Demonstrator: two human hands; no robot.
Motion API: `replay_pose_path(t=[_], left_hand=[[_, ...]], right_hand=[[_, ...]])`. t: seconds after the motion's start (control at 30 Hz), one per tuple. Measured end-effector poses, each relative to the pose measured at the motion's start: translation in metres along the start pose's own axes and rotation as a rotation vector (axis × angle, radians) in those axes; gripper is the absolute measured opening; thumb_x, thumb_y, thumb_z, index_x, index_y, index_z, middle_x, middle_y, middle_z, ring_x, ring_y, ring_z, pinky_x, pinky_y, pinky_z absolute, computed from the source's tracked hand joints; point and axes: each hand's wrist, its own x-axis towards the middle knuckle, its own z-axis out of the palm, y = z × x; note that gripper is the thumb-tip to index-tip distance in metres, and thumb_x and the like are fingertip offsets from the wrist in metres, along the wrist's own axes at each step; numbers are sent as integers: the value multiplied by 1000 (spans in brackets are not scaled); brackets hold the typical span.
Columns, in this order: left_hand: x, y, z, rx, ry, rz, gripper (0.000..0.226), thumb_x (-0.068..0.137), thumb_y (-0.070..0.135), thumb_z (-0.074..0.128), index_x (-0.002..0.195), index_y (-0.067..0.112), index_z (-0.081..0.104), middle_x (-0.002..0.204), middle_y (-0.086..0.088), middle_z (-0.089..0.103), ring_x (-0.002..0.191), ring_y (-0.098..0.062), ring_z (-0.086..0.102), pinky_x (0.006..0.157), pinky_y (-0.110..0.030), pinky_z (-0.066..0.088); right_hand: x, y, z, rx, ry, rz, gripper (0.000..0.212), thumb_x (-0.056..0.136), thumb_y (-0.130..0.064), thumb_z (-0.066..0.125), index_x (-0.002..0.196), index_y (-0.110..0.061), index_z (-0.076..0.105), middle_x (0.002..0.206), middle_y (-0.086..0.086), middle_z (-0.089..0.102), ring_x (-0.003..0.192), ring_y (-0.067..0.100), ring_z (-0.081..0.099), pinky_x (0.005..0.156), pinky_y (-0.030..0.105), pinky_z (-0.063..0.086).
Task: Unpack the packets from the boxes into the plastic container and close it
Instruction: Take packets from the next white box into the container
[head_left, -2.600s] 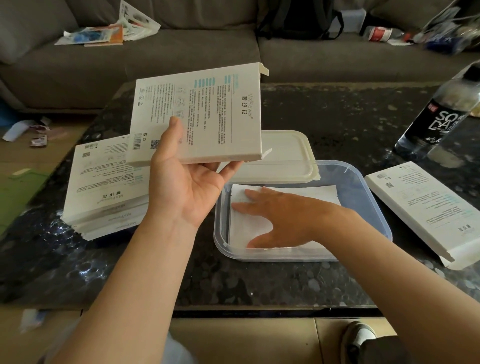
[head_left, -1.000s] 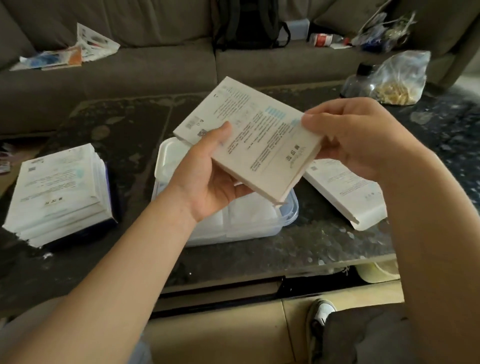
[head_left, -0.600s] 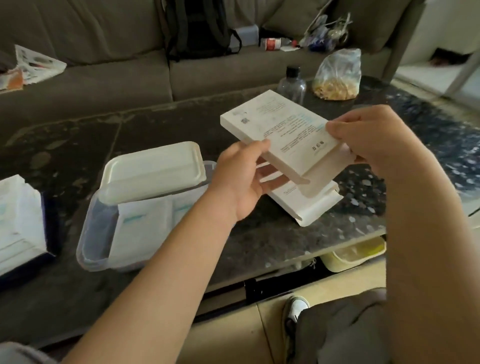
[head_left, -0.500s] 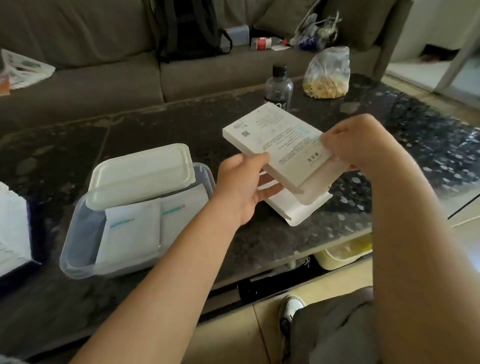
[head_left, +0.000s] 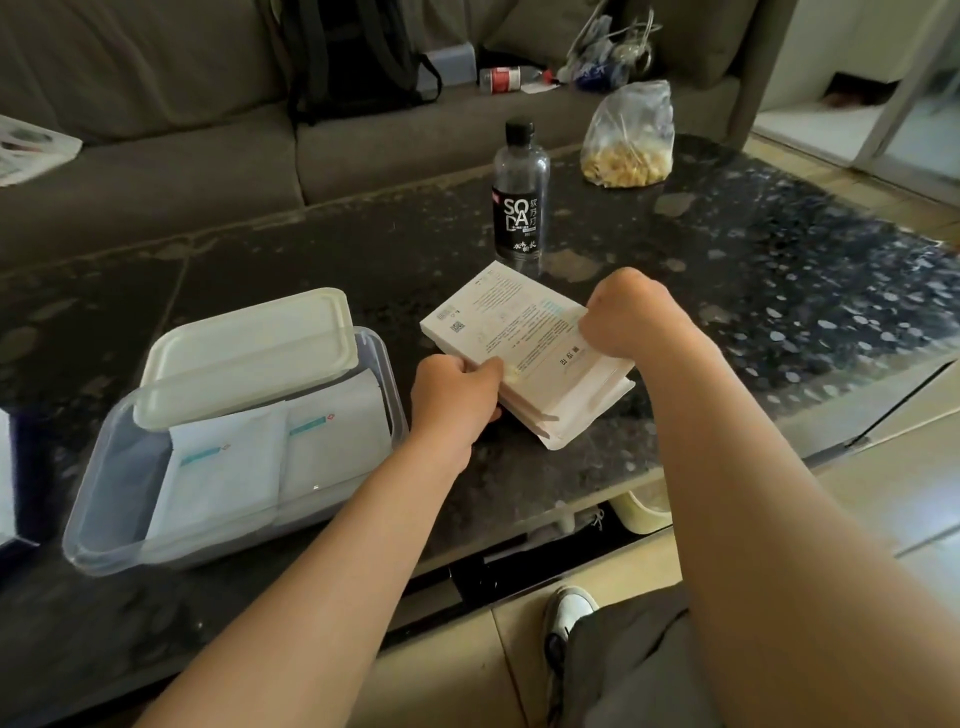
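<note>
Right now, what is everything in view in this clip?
table: one, dark speckled, under everything
container: one, clear, left on table
lid: one, cream, resting across container's far rim
packets: two showing, white, inside container
boxes: two, white, stacked right of container
bottle: one, black label, behind boxes
bag: one, clear, yellowish contents, far right of table
sofa: one, grey, behind table
backpack: one, black, on sofa
shoe: one, white, below table edge
left hand: grips boxes' near-left edge
right hand: curled on boxes' right end

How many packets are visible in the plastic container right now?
2. One packet lies at the plastic container's left, the other beside it to the right, its far end under the lid. More may be hidden beneath.
</note>
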Motion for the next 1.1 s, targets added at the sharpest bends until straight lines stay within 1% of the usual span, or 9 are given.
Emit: replay_pose_path(t=[0.17,0.47,0.57,0.63,0.73,0.8,0.87,0.97,1.1], left_hand=[[0,-2,1,-1,-16,-58,8,102,21,66,109,18,68,124,-1,71,105,-21,71,77,-31,66],[4,-1,3,97,-14,-36,30,104,30,62,126,10,67,126,-3,70,101,-20,71,79,-34,66],[3,2,1,144,0,17,41,103,37,62,134,10,63,132,-4,68,109,-22,70,91,-40,63],[0,8,-2,263,12,98,50,102,41,62,141,10,59,142,-6,61,119,-24,65,96,-34,59],[-9,25,-8,400,18,213,53,102,40,60,143,6,56,150,-10,52,126,-25,60,94,-29,54],[-15,40,-17,413,23,235,49,103,36,57,141,5,56,148,-12,54,128,-26,57,91,-34,51],[-16,53,-33,397,54,229,50,103,35,56,145,8,53,149,-11,52,132,-26,53,96,-39,48],[-17,63,-69,314,122,241,50,103,36,59,149,17,51,149,-5,54,129,-24,58,106,-40,51],[-20,62,-135,273,221,239,40,103,30,60,141,18,58,137,-2,63,120,-21,61,101,-36,54]], right_hand=[[-4,-1,4,-58,-35,10,12,95,-12,55,106,-9,58,84,4,56,69,18,53,51,27,37],[-13,-7,2,-102,-71,53,5,95,-13,54,99,-9,52,81,4,53,66,18,49,52,28,34],[-15,-13,-3,-99,-27,56,6,92,-13,55,89,-8,54,82,6,54,74,25,55,76,39,52],[-17,-24,-8,-77,24,44,14,90,-14,57,80,-12,47,83,7,52,86,32,58,94,50,51],[-20,-49,-13,-12,103,-19,14,91,-18,60,94,-9,51,83,6,55,77,25,58,70,39,53],[-23,-70,-11,7,131,-111,17,92,-22,61,101,-10,54,78,3,53,66,17,51,52,28,39],[-28,-91,-4,29,110,-211,20,92,-23,59,103,-7,61,80,2,57,67,15,54,51,25,40],[-42,-123,11,147,50,-295,22,96,-26,61,114,-15,68,95,3,66,84,17,64,73,33,57],[-59,-165,38,180,45,-429,19,97,-26,62,114,-22,70,96,0,66,83,15,62,60,25,46]])
